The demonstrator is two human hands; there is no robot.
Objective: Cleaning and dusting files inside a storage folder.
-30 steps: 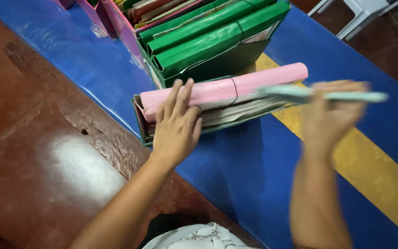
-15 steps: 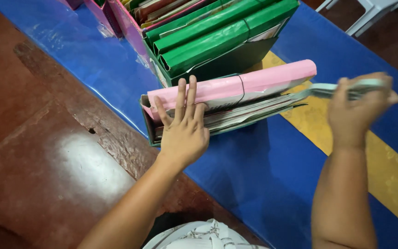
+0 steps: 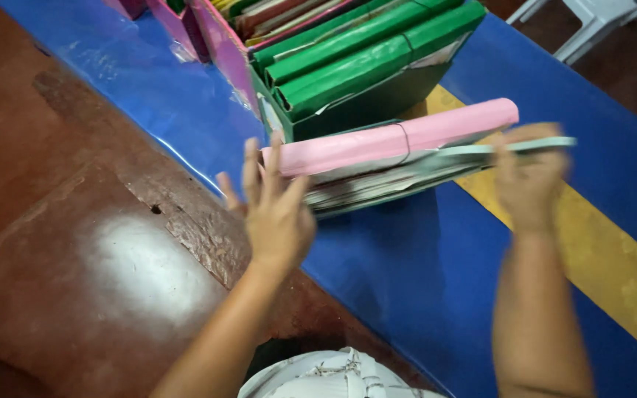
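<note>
Your left hand [image 3: 278,214] is hovering with its fingers [image 3: 252,166] spread wide, just beside the near end of the long pink paper-covered folder [image 3: 388,141] and, as far as the blur shows, not pressing it. That folder is lying on top of a stack of pale papers in a green file box [image 3: 377,191] resting on the blue plastic-covered table [image 3: 407,295]. Your right hand [image 3: 528,180] is pinching the far end of a thin pale green sheet [image 3: 514,146] sticking out of the stack. Behind, dark green folders [image 3: 363,55] are sitting in another green box
</note>
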